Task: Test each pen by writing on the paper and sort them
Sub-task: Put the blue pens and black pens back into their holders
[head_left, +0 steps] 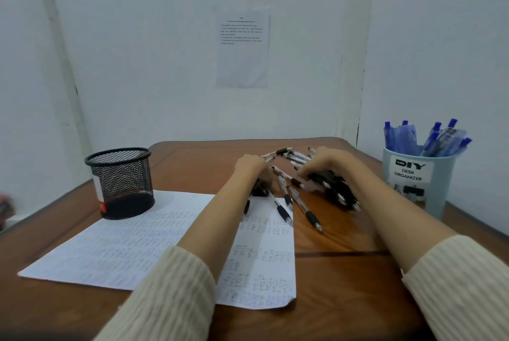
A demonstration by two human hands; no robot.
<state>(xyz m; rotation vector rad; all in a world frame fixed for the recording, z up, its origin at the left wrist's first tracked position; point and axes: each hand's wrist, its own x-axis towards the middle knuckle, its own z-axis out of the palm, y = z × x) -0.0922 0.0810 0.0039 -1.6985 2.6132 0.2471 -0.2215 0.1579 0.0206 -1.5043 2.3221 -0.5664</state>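
Fingers of L hand (249,167) curl down into loose pens (304,210) at paper (110,252) edge, grip hidden; R hand (325,160) same, can't tell. Light, stiff, slick barrels, prob roll: pinch one at rubber grip.

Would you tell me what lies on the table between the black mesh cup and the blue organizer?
In the head view: the left hand, the right hand and a pile of black pens.

Both arms (209,219), in cream ribbed knit sleeves (170,294), reached forward; the left hand (249,168) and right hand (323,160) lay palm-down, close together, fingers curled under.
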